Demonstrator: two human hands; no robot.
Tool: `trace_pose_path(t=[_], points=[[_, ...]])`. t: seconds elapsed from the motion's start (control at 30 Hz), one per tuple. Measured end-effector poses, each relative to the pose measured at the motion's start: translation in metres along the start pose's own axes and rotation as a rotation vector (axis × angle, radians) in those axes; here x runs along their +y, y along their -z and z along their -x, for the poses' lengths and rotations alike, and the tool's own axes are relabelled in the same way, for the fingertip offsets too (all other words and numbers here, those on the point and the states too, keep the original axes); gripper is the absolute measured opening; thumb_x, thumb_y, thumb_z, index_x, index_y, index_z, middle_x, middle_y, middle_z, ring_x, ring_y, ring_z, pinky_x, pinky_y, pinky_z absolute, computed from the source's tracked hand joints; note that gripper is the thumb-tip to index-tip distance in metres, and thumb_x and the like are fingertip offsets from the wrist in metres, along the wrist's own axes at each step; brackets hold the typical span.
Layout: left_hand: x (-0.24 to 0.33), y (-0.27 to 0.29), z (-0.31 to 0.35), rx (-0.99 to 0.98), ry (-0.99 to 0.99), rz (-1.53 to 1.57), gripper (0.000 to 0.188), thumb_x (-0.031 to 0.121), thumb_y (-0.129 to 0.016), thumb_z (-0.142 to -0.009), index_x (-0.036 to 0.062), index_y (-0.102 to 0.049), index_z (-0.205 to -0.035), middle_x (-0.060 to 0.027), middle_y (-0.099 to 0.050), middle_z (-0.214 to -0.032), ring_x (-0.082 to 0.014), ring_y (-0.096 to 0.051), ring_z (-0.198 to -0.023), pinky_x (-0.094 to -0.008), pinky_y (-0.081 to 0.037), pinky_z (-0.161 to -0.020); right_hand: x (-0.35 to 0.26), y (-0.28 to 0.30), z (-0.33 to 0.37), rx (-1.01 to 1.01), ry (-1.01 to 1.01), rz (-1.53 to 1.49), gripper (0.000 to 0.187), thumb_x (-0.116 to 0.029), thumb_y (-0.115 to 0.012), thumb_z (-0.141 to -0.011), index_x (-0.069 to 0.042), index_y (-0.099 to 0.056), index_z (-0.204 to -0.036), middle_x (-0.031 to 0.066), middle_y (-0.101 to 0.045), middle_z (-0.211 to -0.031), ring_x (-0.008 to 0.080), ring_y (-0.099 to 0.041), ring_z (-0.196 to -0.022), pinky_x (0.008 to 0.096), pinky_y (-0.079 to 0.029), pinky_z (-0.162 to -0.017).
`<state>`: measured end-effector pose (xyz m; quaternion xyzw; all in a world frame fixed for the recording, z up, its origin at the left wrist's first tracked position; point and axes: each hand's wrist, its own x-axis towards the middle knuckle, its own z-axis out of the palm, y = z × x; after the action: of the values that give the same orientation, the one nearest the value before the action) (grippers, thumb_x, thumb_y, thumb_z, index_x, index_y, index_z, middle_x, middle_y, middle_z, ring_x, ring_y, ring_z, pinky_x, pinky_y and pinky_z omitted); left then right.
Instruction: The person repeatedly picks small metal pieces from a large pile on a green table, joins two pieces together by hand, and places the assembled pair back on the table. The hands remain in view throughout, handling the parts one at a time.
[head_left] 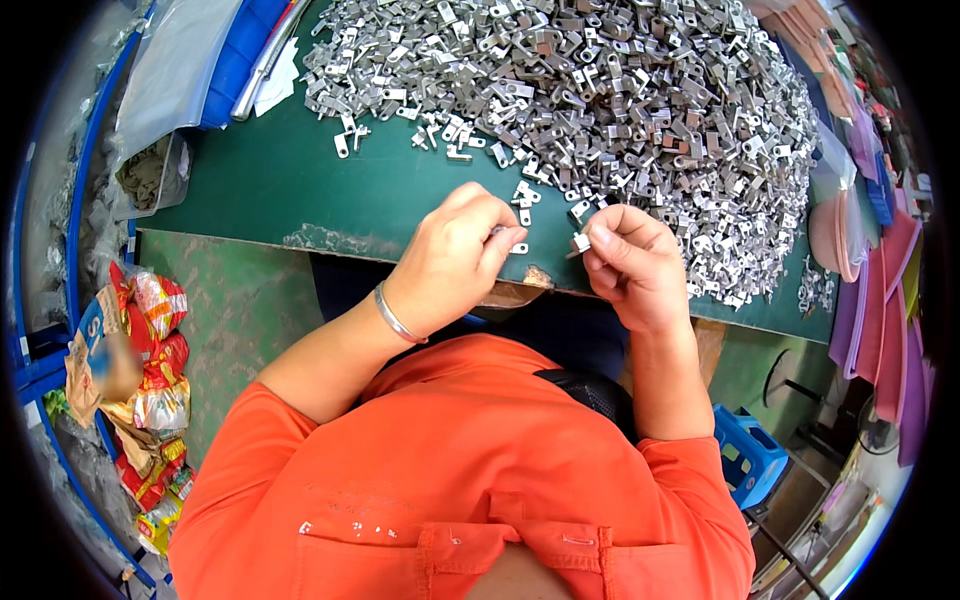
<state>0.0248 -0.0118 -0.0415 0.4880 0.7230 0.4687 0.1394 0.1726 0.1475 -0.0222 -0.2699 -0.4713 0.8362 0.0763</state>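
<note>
Metal bracket (pixel 580 243) sits pinched between thumb and index finger of our right hand (pixel 640 265), above the near edge of the green table (pixel 260 190). Long axis looks slanted, thin end pointing left and near. Our left hand (pixel 450 255) is curled, thumb and index close together; we can't tell whether it grips the small silver piece (pixel 520 249) at its fingertips. Loose metal pile (pixel 620 100) covers table far and right.

Orange short-sleeved shirt (pixel 450 440), white-flecked in front; slim silver bangle (pixel 395 318)
</note>
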Motion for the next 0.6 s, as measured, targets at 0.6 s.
trace_pose_path(t=[0.6], points=[[-0.002,0.010,0.010,-0.003,0.268,0.474,0.015,0.002,-0.060,-0.091,-0.0009,-0.062,-0.106,-0.0043,-0.062,-0.091,-0.0101,-0.054,-0.065,-0.0247,-0.046,-0.054,0.015,-0.033,-0.024,0.184,0.724,1.477,0.011,-0.010,-0.064,-0.084,-0.003,-0.058,-0.077,0.0139,-0.058,-0.075,0.0341,-0.062,-0.065,0.0434,-0.052,-0.057]])
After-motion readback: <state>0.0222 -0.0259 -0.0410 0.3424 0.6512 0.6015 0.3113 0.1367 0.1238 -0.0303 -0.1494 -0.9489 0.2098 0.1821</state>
